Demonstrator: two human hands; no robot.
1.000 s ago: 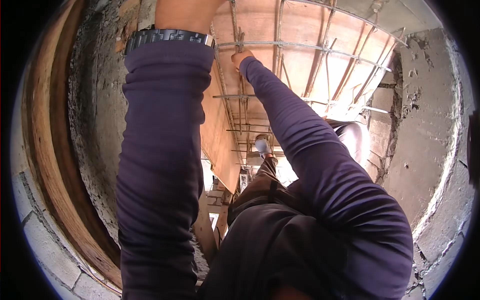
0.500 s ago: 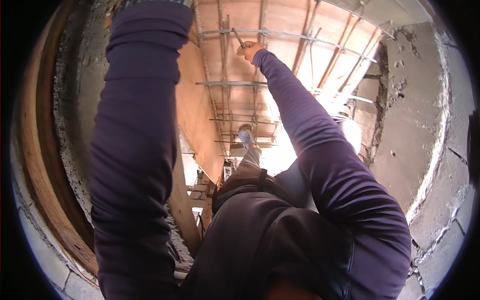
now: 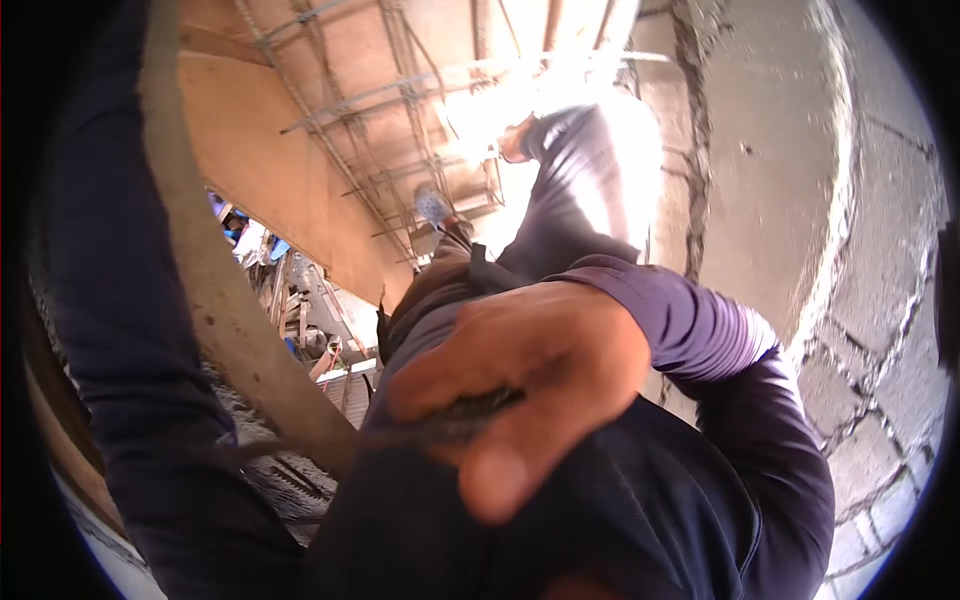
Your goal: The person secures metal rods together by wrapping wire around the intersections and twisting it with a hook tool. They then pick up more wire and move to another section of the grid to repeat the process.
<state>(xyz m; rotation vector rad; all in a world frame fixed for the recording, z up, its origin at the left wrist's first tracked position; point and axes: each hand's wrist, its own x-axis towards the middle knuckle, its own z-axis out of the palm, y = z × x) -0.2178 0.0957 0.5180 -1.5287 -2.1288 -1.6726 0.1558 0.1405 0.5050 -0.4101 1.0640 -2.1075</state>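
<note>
My right hand (image 3: 560, 350) is close to the camera, in front of my dark clothing. Its fingers and thumb close round a dark rod-like metal tool (image 3: 480, 408), whose thin, blurred end points left. The exact kind of tool cannot be made out. My left arm in its dark sleeve (image 3: 130, 320) reaches up along the left edge, and the left hand is out of the picture. Beyond my right hand, a grid of rebar (image 3: 400, 85) stands in front of plywood panels, apart from the hand.
My shod foot (image 3: 433, 205) is by the lower rebar. A plywood side panel (image 3: 270, 160) and a pale curved edge (image 3: 225, 300) lie to the left. Through a gap below shows scrap timber (image 3: 300, 310). A plastered column (image 3: 765, 170) and block wall (image 3: 870, 390) rise at right.
My right hand has come back from the rebar grid towards my body, with the tool still in it. The view has turned, and the left arm now sits farther left.
</note>
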